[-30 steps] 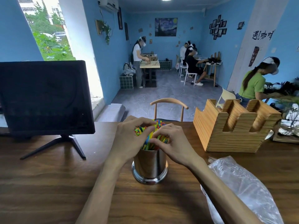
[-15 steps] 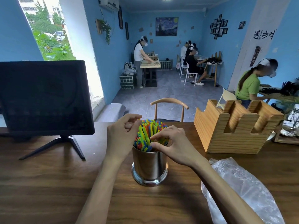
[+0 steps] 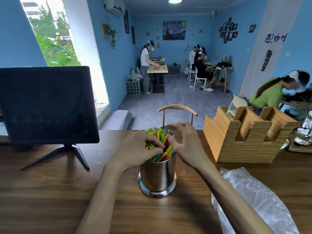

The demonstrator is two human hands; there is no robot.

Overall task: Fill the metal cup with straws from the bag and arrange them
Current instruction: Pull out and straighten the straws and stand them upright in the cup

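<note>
Plastic bag [image 3: 249, 198]: nearest, at about 4 o'clock from the cup, lying flat and crumpled on the wooden table [image 3: 50, 191]; it looks empty, so the filling seems done.
Metal cup [image 3: 157, 176]: upright at centre, well stocked.
Straws [image 3: 162, 146]: coloured, standing in the cup, tips fanned unevenly and leaning toward 11 o'clock.
Left hand [image 3: 138, 149]: over the rim at 9 o'clock, fingers curled narrow, pinching a few straws.
Right hand [image 3: 185, 146]: at 3 o'clock, fingers spread wide, tips touching the bundle.
Left to do: only the arranging, I judge; the bundle is not yet even.
Wooden holder [image 3: 243, 137]: at 2 o'clock, apart.
Monitor [image 3: 45, 105]: at 10 o'clock.
</note>
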